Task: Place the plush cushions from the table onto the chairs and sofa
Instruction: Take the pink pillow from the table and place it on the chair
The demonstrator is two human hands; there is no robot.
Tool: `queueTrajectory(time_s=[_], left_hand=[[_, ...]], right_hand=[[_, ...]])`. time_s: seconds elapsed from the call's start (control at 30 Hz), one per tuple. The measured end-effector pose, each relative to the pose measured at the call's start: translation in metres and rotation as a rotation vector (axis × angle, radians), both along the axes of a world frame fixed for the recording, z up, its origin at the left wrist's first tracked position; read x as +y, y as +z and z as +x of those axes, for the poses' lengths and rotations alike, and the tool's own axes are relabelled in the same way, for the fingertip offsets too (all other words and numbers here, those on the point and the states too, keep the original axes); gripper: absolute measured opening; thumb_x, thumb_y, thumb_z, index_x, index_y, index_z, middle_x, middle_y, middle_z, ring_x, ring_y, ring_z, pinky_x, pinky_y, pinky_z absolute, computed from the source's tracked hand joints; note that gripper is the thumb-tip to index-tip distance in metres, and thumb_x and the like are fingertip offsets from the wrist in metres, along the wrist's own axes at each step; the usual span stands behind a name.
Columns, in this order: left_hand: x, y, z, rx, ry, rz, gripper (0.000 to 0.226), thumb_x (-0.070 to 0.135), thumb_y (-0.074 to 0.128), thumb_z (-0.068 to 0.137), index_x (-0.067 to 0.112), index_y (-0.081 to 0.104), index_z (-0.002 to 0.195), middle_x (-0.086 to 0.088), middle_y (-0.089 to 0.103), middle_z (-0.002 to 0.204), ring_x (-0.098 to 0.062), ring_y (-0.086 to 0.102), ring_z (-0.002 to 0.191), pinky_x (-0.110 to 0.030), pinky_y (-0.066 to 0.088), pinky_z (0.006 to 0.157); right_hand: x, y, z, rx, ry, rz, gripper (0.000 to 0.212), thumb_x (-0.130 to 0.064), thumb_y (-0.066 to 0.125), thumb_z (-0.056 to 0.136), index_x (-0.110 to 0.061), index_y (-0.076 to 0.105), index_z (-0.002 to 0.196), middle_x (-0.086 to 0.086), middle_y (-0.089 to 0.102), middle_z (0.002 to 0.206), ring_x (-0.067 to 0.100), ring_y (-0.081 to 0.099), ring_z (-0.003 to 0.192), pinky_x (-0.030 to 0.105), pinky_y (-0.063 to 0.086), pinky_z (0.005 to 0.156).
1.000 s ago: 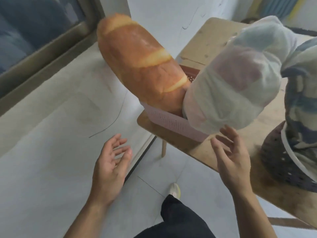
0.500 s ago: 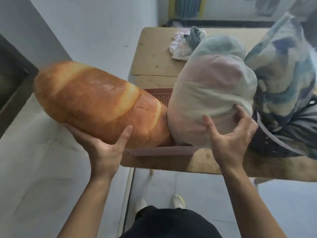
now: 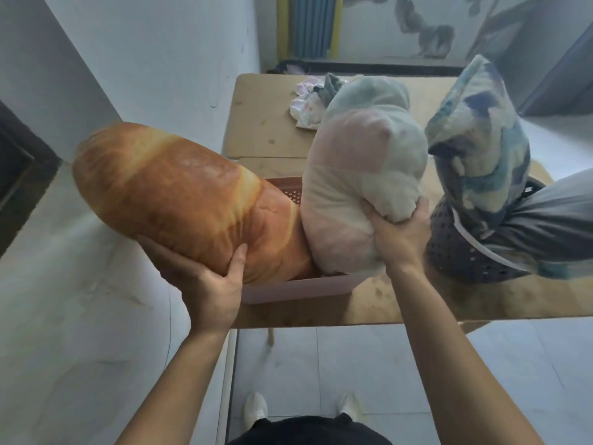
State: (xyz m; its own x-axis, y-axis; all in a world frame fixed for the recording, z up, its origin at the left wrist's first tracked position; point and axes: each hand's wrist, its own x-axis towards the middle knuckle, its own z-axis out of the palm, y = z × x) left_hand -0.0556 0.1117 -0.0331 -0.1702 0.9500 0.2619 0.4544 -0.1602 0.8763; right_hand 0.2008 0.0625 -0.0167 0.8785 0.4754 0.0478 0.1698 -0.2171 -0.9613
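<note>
A long bread-shaped plush cushion (image 3: 179,194) leans out of a pink basket (image 3: 298,289) on the wooden table (image 3: 266,130), its far end sticking out to the left. My left hand (image 3: 208,284) grips it from underneath. Beside it stands a pale pink, cream and green plush cushion (image 3: 359,175), also in the pink basket. My right hand (image 3: 398,232) squeezes its lower right side. A blue patterned cushion (image 3: 478,139) stands in a dark perforated basket (image 3: 455,252) at the right.
A crumpled bundle of cloth (image 3: 308,101) lies further back on the table. A white wall runs along the left, close to the table's left edge. The tiled floor and my white shoes (image 3: 255,409) show below the table's front edge.
Both hands were open below the table a second ago. The left has since taken hold of the bread cushion from below, and the right has tightened its grip on the pastel cushion.
</note>
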Motion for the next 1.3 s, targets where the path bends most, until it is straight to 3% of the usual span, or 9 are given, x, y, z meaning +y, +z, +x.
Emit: queueTrajectory(time_s=[0.1, 0.2, 0.33, 0.43, 0.57, 0.77, 0.97, 1.07, 1.3], left_hand=[[0.000, 0.004, 0.000, 0.076, 0.023, 0.023, 0.132, 0.041, 0.087, 0.076, -0.004, -0.007, 0.158, -0.027, 0.002, 0.167, -0.039, 0.007, 0.156, -0.045, 0.011, 0.128], [-0.012, 0.024, 0.015, 0.207, 0.091, 0.186, 0.112, 0.041, 0.077, 0.085, -0.002, 0.003, 0.158, -0.034, -0.001, 0.165, -0.044, 0.004, 0.155, -0.058, 0.014, 0.124], [-0.021, 0.055, 0.052, 0.127, -0.239, 0.405, 0.093, 0.056, 0.067, 0.089, 0.017, 0.018, 0.158, -0.019, 0.005, 0.169, -0.021, 0.012, 0.157, -0.033, 0.031, 0.120], [-0.013, 0.077, 0.086, -0.260, -0.593, 0.049, 0.110, 0.086, 0.056, 0.075, 0.032, 0.012, 0.162, 0.014, 0.010, 0.167, 0.010, 0.019, 0.148, -0.009, 0.027, 0.111], [-0.004, 0.087, 0.134, -0.645, -1.002, -0.359, 0.109, 0.088, 0.059, 0.069, 0.024, 0.038, 0.155, 0.003, 0.049, 0.156, -0.013, 0.049, 0.141, -0.044, 0.040, 0.116], [-0.105, 0.076, 0.171, -0.439, -1.352, -0.507, 0.061, 0.082, 0.059, 0.075, 0.043, 0.070, 0.120, 0.010, 0.072, 0.127, -0.012, 0.061, 0.128, -0.047, 0.043, 0.114], [-0.262, 0.092, 0.178, -0.441, -1.700, -0.403, 0.026, 0.037, 0.072, 0.092, 0.028, 0.068, 0.116, 0.009, 0.075, 0.114, -0.002, 0.069, 0.108, -0.021, 0.053, 0.091], [-0.341, 0.093, 0.175, -0.431, -1.791, -0.473, 0.028, 0.034, 0.072, 0.095, 0.020, 0.070, 0.119, 0.004, 0.076, 0.114, -0.008, 0.070, 0.110, -0.025, 0.055, 0.095], [-0.537, 0.084, 0.192, -0.391, -1.802, -0.761, 0.014, 0.032, 0.063, 0.100, 0.034, 0.077, 0.099, 0.014, 0.078, 0.099, -0.003, 0.072, 0.098, -0.024, 0.054, 0.085]], right_hand=[[-0.006, 0.031, 0.009, -0.110, 0.025, 0.143, 0.053, -0.025, 0.094, 0.071, -0.011, 0.054, 0.102, -0.017, 0.063, 0.082, -0.005, 0.059, 0.070, 0.029, 0.053, 0.069], [-0.026, 0.064, 0.017, -0.162, 0.058, 0.291, 0.052, -0.020, 0.094, 0.074, -0.013, 0.054, 0.107, -0.028, 0.064, 0.084, -0.008, 0.059, 0.077, 0.019, 0.051, 0.071], [-0.071, 0.087, 0.019, -0.117, 0.104, 0.397, 0.050, -0.001, 0.087, 0.078, -0.022, 0.055, 0.110, -0.036, 0.067, 0.091, -0.015, 0.063, 0.086, 0.008, 0.048, 0.076], [-0.112, 0.094, 0.010, -0.085, 0.118, 0.391, 0.058, 0.007, 0.081, 0.079, -0.033, 0.053, 0.110, -0.041, 0.068, 0.096, -0.017, 0.065, 0.093, 0.007, 0.050, 0.080], [-0.173, 0.090, -0.015, -0.108, -0.043, 0.354, 0.074, -0.021, 0.091, 0.070, -0.014, 0.056, 0.134, -0.017, 0.073, 0.121, 0.003, 0.070, 0.111, 0.021, 0.057, 0.088], [-0.281, 0.069, -0.078, 0.011, -0.352, 0.152, 0.103, -0.064, 0.087, 0.054, -0.031, 0.051, 0.145, -0.014, 0.068, 0.134, 0.004, 0.067, 0.120, 0.039, 0.056, 0.104], [-0.414, 0.057, -0.156, 0.090, -0.825, 0.205, 0.090, -0.065, 0.081, 0.058, -0.035, 0.056, 0.140, -0.019, 0.069, 0.129, -0.003, 0.066, 0.116, 0.032, 0.054, 0.103], [-0.484, 0.049, -0.182, 0.036, -1.054, 0.235, 0.095, -0.073, 0.083, 0.060, -0.036, 0.056, 0.142, -0.017, 0.067, 0.135, 0.003, 0.064, 0.124, 0.040, 0.051, 0.109], [-0.643, 0.033, -0.215, -0.029, -1.276, 0.224, 0.099, -0.075, 0.076, 0.063, -0.048, 0.037, 0.150, -0.030, 0.059, 0.137, -0.007, 0.058, 0.124, 0.026, 0.049, 0.100]])
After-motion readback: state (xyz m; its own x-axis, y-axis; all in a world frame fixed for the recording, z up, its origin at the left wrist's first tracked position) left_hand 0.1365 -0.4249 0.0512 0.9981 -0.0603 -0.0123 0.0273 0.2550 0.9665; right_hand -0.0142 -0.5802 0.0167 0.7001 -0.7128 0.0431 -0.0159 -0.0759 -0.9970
